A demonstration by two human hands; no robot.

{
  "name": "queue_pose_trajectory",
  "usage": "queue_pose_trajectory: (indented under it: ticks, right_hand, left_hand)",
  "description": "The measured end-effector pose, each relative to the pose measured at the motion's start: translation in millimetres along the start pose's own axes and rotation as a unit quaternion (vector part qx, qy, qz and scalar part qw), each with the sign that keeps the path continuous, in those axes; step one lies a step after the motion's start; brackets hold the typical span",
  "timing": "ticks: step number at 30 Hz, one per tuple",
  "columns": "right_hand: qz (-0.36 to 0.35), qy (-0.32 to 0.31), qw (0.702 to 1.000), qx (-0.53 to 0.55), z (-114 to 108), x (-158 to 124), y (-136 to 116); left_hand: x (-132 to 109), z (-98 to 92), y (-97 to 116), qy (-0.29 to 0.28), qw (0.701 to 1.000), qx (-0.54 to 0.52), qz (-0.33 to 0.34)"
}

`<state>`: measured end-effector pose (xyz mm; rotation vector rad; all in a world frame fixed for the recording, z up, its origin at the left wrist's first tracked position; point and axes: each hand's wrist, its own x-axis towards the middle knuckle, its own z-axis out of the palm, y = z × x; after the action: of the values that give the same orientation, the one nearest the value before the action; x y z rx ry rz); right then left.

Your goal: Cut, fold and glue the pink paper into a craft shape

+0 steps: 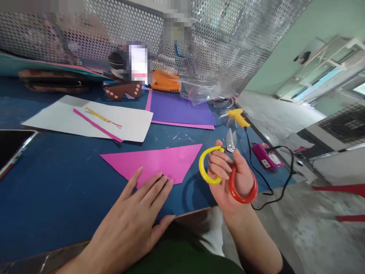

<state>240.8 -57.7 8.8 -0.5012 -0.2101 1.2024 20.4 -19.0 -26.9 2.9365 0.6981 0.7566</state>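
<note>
A pink paper piece [159, 161] with slanted sides lies on the blue table near its front edge. My left hand [139, 213] rests palm down with fingers spread over the paper's lower edge. To the right of the paper, my right hand [230, 179] is turned palm up and holds scissors [243, 198] with one yellow and one red handle. Their short blades point up and away from me, slightly parted. Nothing is between the blades.
White paper [119, 118] bearing a pink strip [97, 124] lies behind, beside purple sheets [182, 108]. A yellow glue gun [239, 117], its cord and a magenta power box [267, 156] are at right. A dark tablet [13, 148] sits left.
</note>
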Motion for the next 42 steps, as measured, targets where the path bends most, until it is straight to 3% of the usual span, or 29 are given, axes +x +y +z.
queue_pose_trajectory:
  ticks: [5,8,11,13,17,19,25,30,36,39,42]
  right_hand:
    - [-0.016,0.014,1.000,-0.015,6.1,-2.8,11.7]
    - [-0.048,-0.022,0.996,-0.074,12.7,-4.9,20.3]
    - [-0.080,-0.079,0.985,-0.132,23.0,-9.9,28.9]
    - [-0.101,-0.100,0.977,-0.156,29.7,-14.2,33.9]
    - [-0.145,-0.099,0.967,-0.182,36.3,-20.8,39.8]
    - [-0.167,-0.092,0.963,-0.190,36.1,-22.0,40.8]
    - [-0.249,-0.063,0.934,-0.248,32.0,-20.4,40.0]
    - [-0.277,-0.072,0.921,-0.265,31.4,-23.5,35.7]
    - [-0.306,-0.112,0.902,-0.283,30.9,-30.6,40.7]
    - [-0.318,-0.116,0.895,-0.290,29.4,-32.2,45.8]
    - [-0.328,-0.106,0.892,-0.292,29.0,-32.3,49.0]
  left_hand:
    - [-4.6,-10.5,-2.8,0.077,0.996,-0.032,-0.035]
    - [6.0,-24.5,-0.1,0.086,0.967,-0.185,-0.153]
    - [28.6,-34.2,6.9,0.011,0.860,-0.419,-0.291]
    - [42.8,-34.3,12.1,-0.051,0.781,-0.533,-0.321]
    - [52.3,-22.5,20.4,-0.058,0.687,-0.617,-0.381]
    - [49.4,-16.3,23.3,-0.047,0.658,-0.638,-0.398]
    - [43.6,-13.5,30.2,-0.066,0.659,-0.643,-0.384]
    - [46.9,-12.1,29.9,-0.028,0.681,-0.610,-0.404]
    - [49.4,-7.3,31.3,0.011,0.616,-0.672,-0.411]
    - [50.3,-4.5,34.0,0.032,0.613,-0.665,-0.425]
    - [52.0,-2.6,35.3,0.041,0.636,-0.636,-0.434]
